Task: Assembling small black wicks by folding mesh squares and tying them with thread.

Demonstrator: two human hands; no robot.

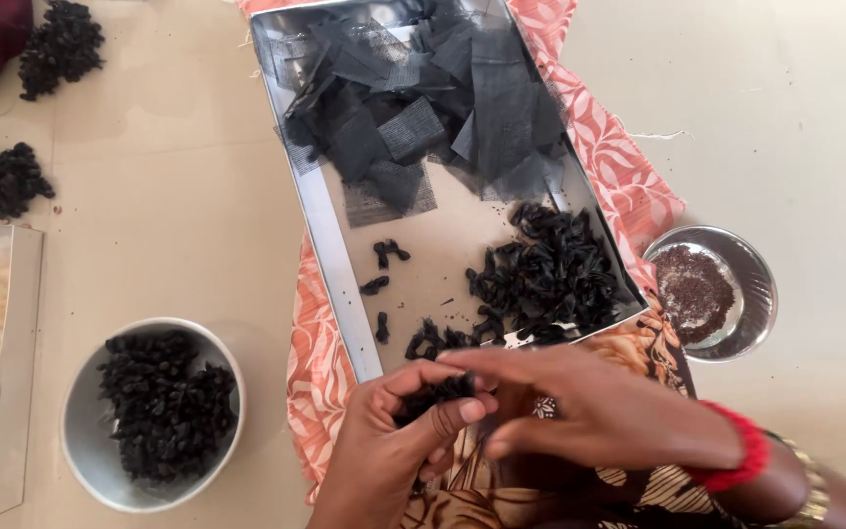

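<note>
Below the tray's near edge, the left hand curls around a small black mesh bundle, crumpled and dark, thumb pressed over it. Beside it, the right hand lies flat-fingered, fingertips touching the same bundle, pinching nothing else.

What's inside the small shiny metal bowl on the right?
The metal bowl holds a low heap of fine dark brown grains, leaving its rim and part of the inside bare. The bowl's bottom beneath the heap is covered.
</note>
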